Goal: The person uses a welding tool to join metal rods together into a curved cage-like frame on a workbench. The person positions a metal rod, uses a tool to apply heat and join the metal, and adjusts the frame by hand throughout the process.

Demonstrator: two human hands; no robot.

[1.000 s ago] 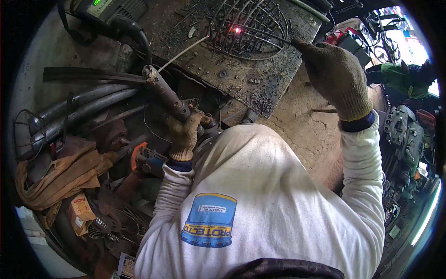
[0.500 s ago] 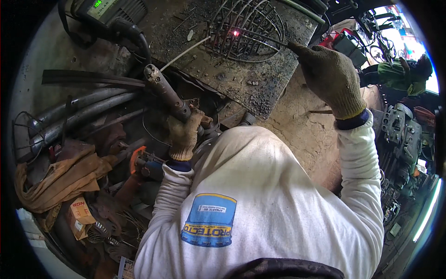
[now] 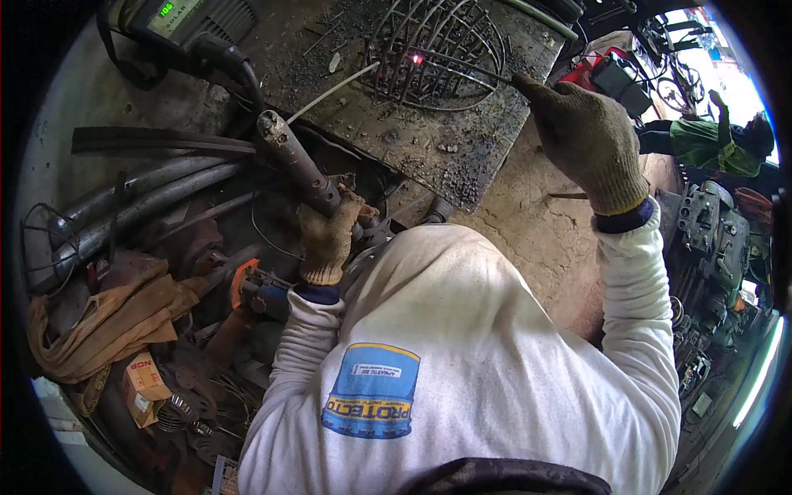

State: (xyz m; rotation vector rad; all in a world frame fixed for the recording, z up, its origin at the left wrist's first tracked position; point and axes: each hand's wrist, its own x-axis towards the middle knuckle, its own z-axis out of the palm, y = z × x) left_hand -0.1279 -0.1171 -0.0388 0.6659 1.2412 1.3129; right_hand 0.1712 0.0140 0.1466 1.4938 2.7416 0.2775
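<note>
My right hand [image 3: 590, 136], in a knitted work glove, is closed around the end of a thin dark metal rod [image 3: 464, 66]. The rod reaches left into a rounded cage of bent metal bars [image 3: 448, 107], where a small spot [image 3: 417, 58] glows pinkish red. My left hand [image 3: 326, 243], in a worn glove, is closed at the lower end of a thick rusty metal pipe [image 3: 289, 153]; its fingers are partly hidden. Near the pipe's top, a pale thin rod [image 3: 330, 93] runs up to the cage. The cage rests on a dirty metal-topped table [image 3: 404, 153].
A machine with a green display [image 3: 177, 21] stands at upper left. Large curved pipes [image 3: 157, 186], brown cloth [image 3: 107, 318] and a small carton [image 3: 144, 388] lie at left. Dark machine parts [image 3: 709, 223] line the right side, with another person [image 3: 714, 148] beyond.
Both hands keep nearly the same places, and the glow remains at the cage. At far right, the other person has shifted, with an arm now raised.
</note>
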